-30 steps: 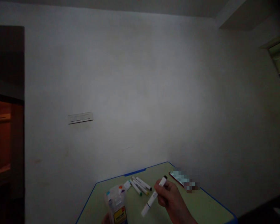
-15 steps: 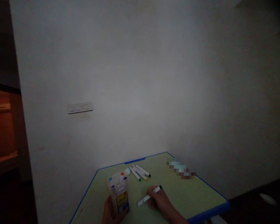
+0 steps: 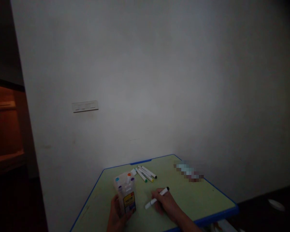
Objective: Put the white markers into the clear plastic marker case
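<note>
My left hand (image 3: 116,214) is wrapped round a clear plastic marker case (image 3: 129,199) with a yellow and dark label, held upright at the near left of the table. Blue, purple and orange marker ends show at its top. In my right hand (image 3: 166,204), a white marker (image 3: 150,203) with a black end is gripped between the fingers, slanting down to the left. It is apart from the case. Beyond the hands lies a bunch of loose white markers (image 3: 147,174) with green, yellow and black ends.
The light green table (image 3: 190,203) has a blue edge and stands against a pale wall. A pixelated item (image 3: 188,170) lies near its right edge. On the wall is a switch plate (image 3: 85,106). A white object (image 3: 276,205) is on the dark floor at right.
The view has tilted a little, so the table and wall sit slightly higher and further right. Both hands keep hold of the same case and marker.
</note>
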